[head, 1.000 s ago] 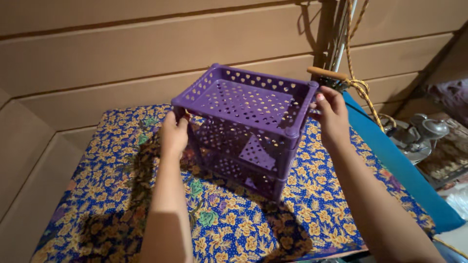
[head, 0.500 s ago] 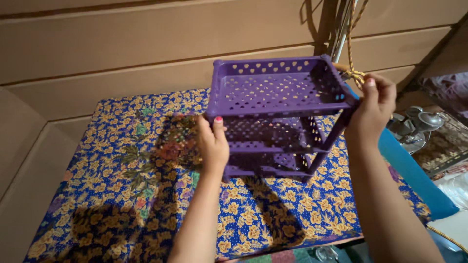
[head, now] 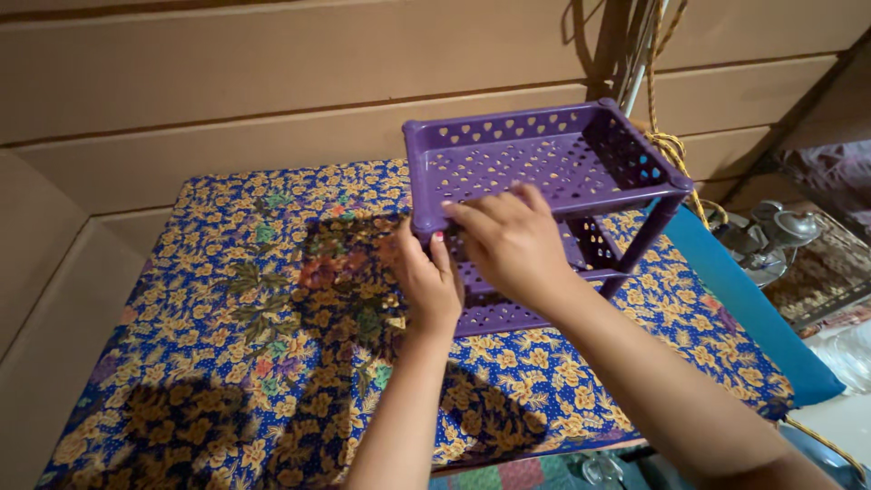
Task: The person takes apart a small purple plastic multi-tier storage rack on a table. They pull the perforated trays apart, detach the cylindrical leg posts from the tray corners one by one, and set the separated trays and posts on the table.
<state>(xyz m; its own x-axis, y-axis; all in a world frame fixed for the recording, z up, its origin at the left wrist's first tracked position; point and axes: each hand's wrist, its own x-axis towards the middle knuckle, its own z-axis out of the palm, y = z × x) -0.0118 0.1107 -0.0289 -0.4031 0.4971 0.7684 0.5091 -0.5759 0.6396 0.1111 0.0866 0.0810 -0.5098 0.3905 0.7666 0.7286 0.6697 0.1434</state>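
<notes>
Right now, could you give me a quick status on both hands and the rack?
Left hand gripping purple rack at its front corner. Right hand on top tier's front edge. Rack upright on floral cloth; nothing obstructing.

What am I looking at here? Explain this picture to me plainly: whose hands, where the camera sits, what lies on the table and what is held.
No machine is here: these are a person's two bare hands, filmed by a camera worn on that person's head and looking down. The table is covered with a blue flowered cloth and stands against a wooden wall. On the cloth stands a purple plastic rack with pierced shelves. The left hand grips the rack's front corner post, and the right hand holds the front edge of its top shelf. Some metal dishes lie off to the right, beyond the table.
</notes>
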